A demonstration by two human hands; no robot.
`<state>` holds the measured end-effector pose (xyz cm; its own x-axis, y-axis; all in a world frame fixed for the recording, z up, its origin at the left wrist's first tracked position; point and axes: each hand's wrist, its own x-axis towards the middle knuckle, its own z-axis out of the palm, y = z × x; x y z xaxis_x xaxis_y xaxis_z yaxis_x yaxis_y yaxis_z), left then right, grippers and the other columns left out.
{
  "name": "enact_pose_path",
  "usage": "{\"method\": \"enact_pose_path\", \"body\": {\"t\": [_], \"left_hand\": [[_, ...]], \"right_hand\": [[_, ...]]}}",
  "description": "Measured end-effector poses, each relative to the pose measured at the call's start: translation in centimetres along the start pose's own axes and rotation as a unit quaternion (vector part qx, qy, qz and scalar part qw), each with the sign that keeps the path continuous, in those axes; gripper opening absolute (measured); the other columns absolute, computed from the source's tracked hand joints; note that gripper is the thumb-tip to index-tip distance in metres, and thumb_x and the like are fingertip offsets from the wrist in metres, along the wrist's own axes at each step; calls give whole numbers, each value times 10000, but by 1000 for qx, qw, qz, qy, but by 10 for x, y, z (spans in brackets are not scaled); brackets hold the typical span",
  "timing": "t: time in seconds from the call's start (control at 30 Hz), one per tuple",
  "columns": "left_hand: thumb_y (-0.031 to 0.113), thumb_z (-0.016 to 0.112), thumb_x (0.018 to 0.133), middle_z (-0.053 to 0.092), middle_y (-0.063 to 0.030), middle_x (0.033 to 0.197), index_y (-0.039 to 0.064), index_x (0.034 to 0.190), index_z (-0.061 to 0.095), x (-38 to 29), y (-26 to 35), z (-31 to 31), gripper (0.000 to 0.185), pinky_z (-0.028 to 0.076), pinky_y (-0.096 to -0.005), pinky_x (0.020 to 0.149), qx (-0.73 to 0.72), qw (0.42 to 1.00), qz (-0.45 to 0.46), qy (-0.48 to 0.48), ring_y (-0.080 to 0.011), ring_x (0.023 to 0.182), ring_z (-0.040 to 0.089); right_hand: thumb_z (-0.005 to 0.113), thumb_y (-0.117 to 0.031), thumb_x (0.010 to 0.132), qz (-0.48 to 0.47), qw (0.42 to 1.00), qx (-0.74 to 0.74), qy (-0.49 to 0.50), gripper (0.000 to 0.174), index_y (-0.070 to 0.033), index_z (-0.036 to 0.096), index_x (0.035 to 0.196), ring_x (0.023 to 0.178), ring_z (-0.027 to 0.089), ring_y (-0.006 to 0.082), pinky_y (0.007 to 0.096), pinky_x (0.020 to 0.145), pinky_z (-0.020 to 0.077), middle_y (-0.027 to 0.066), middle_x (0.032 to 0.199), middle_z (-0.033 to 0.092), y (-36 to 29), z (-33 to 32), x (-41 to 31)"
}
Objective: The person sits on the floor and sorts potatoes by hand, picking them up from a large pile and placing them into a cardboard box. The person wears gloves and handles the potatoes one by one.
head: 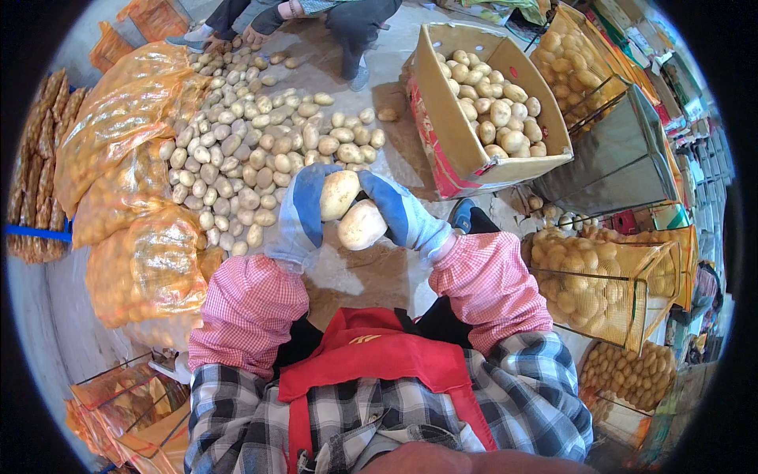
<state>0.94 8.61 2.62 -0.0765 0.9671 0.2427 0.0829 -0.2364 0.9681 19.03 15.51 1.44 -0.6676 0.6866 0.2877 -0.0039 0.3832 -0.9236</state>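
Note:
Both of my hands wear blue-coated work gloves and are held close together in front of my chest. My left hand (301, 208) grips a pale potato (340, 194). Against it rests a second potato (362, 226), which my right hand (398, 208) holds from the other side. The fingertips behind the potatoes are partly hidden. Just beyond my hands a large heap of loose potatoes (249, 160) spreads over the floor. To the right of the heap stands an open cardboard box (438, 118) with many potatoes (500, 112) inside.
Filled orange mesh sacks (142, 260) lie along the left. More potatoes sit in mesh bags on wire frames (577, 272) at the right, beside a grey bag (616, 157). Another person (355, 29) crouches at the heap's far side, hands at the potatoes.

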Motion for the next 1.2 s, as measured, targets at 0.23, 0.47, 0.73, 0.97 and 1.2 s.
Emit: {"method": "enact_pose_path", "body": {"t": [0.23,0.47,0.73,0.97,1.2], "left_hand": [[138,586,930,619,-92,1114,12,1175,574,8,-13,3,277,506,-298,847,-92,986,-115,78,-187,980,605],[-4,659,841,562,-109,1253,25,1376,395,8,-6,-44,597,504,-325,927,-14,991,-130,-27,-231,1083,606],[166,721,823,599,-91,1162,-2,1334,473,4,18,-1,593,482,-306,900,-34,983,-131,-126,-172,1038,585],[228,799,728,633,-79,1128,-8,1215,586,8,32,-17,582,465,-325,916,-64,971,-177,-148,-173,1015,593],[214,798,721,615,-84,1188,-11,1302,524,8,37,-13,681,428,-350,989,-87,975,-139,-152,-192,1103,568]], "right_hand": [[558,-483,940,406,737,534,-78,452,-91,590,1161,835,688,191,302,646,579,78,1004,680,-6,10,7],[539,-462,947,362,690,626,-39,447,-109,570,1220,814,687,210,304,578,568,76,1040,688,1,-18,11],[548,-354,967,232,917,313,-86,402,-87,526,1266,771,680,180,258,551,544,86,1028,673,16,-8,0],[444,-326,1018,10,983,184,-8,392,-72,509,1310,719,679,120,249,590,574,53,926,679,-11,-23,5],[416,-341,1028,310,836,450,-52,405,-54,515,1296,713,670,104,217,613,557,60,941,677,-34,-23,10]]}}
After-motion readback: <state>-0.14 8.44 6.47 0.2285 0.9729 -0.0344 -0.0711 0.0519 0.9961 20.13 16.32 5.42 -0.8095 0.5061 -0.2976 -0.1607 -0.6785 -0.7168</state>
